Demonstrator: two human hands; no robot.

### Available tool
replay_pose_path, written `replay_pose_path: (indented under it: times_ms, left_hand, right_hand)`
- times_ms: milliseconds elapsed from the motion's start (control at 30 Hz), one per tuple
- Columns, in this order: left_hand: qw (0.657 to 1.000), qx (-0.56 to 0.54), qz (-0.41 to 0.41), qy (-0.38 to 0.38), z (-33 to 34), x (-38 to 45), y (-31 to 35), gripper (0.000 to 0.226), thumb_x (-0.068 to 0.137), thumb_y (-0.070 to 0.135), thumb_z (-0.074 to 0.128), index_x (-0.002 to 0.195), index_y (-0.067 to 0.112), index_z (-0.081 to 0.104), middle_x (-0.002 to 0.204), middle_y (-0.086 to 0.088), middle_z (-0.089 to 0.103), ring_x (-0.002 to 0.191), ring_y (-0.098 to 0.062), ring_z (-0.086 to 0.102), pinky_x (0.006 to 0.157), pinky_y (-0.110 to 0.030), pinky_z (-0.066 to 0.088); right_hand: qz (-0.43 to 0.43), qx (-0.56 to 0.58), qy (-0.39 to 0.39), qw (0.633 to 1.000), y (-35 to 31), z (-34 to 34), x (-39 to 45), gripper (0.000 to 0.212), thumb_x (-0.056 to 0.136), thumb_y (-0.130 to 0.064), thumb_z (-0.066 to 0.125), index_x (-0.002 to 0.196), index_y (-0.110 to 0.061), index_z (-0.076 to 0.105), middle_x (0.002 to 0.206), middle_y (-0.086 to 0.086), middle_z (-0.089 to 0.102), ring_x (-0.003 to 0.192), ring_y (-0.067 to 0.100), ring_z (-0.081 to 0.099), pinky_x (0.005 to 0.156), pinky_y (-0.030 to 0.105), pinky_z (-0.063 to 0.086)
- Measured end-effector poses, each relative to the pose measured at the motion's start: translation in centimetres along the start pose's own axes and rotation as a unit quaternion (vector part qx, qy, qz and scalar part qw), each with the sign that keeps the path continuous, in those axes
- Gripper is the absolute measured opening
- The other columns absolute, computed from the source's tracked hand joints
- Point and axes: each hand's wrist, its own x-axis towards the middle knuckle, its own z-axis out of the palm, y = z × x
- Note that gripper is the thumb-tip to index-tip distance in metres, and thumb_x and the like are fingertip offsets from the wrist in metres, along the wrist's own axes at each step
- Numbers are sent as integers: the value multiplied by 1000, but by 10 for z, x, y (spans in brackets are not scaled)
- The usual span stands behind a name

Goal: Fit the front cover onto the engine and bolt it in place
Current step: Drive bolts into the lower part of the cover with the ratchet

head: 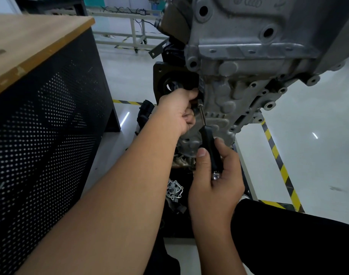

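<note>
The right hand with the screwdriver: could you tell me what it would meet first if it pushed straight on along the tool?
Probably the front cover at its left edge, where the screwdriver tip already points, close under the left hand. Depth there is unclear.

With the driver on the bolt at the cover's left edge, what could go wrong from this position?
1. The driver meets the front cover at a slant, so its tip may slip off the bolt or start it crooked.
2. The left hand holds right beside the tip; a slip could hit its fingers.
3. The right hand grips only the handle's end, which probably gives weak control.
</note>
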Motion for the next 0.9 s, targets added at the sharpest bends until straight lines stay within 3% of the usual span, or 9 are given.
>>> replay_pose_path:
  times_ms: [133, 267, 467, 567, 633, 700, 767, 833, 900]
  left_hand:
    - [1000, 6, 6, 4, 0, 0, 0, 19, 93, 12, 67, 82, 15, 52, 54, 6, 30, 33, -6, 17, 33, -17, 16]
    - [1000, 8, 8, 2, 0, 1, 0, 19, 93, 12, 66, 81, 15, 52, 51, 7, 29, 33, -6, 16, 32, -18, 15]
    - [1000, 15, 9, -8, 0, 1, 0, 18, 94, 11, 65, 81, 16, 54, 54, 7, 26, 34, -6, 14, 32, -18, 14]
    - [1000, 19, 16, 1, 1, 2, -1, 17, 93, 11, 65, 83, 15, 52, 53, 6, 26, 32, -6, 15, 32, -17, 15]
    - [999, 17, 28, 12, 2, 2, -2, 15, 92, 10, 66, 91, 13, 51, 51, 5, 29, 30, -6, 17, 32, -14, 16]
    - [999, 15, 31, 23, 4, 3, -4, 18, 91, 10, 67, 92, 14, 50, 48, 5, 30, 30, -7, 18, 33, -14, 17]
    - [999, 24, 30, 32, 2, 3, -4, 20, 89, 12, 70, 90, 15, 50, 45, 6, 29, 30, -7, 17, 33, -15, 17]
    - [998, 43, 23, 27, 2, 0, -4, 20, 89, 15, 71, 86, 15, 51, 43, 7, 30, 30, -7, 17, 33, -16, 17]
    - [997, 67, 19, 14, -2, -4, -4, 23, 92, 20, 70, 80, 17, 50, 46, 7, 31, 31, -7, 16, 32, -16, 16]
  right_hand:
    - [-4, -14, -5, 1000, 1, 3, 0, 32, 94, -26, 66, 122, -13, 67, 117, -20, 67, 111, -8, 62, 92, 6, 44]
    - [8, -19, 2, 1000, -4, 7, -4, 33, 94, -26, 64, 124, -11, 66, 114, -6, 73, 109, 3, 66, 94, 18, 51]
    - [202, 164, 25, 965, -11, 12, -3, 20, 96, -25, 69, 115, -28, 68, 108, 15, 72, 95, 41, 69, 84, 64, 57]
    - [80, 4, -8, 997, -17, 9, -2, 24, 97, -20, 68, 120, -19, 65, 109, -3, 73, 101, 24, 70, 90, 49, 58]
    - [-18, -151, -43, 987, -15, 5, -1, 29, 96, -23, 68, 124, -19, 62, 109, -4, 73, 100, 18, 69, 86, 36, 55]
    - [-19, -192, -42, 980, -13, 1, 6, 30, 92, -23, 73, 120, -23, 62, 102, -5, 73, 93, 15, 69, 80, 32, 54]
    - [53, -104, -23, 993, -13, 0, 11, 28, 87, -17, 79, 109, -26, 64, 92, -11, 72, 80, 4, 67, 76, 30, 55]
    - [219, 99, 7, 971, -18, 3, 17, 25, 86, -10, 80, 100, -24, 65, 84, -2, 72, 63, 8, 61, 66, 32, 54]
    - [413, 333, -22, 847, -25, 6, 17, 17, 89, -11, 75, 96, -19, 63, 65, 2, 59, 43, 11, 41, 49, 31, 44]
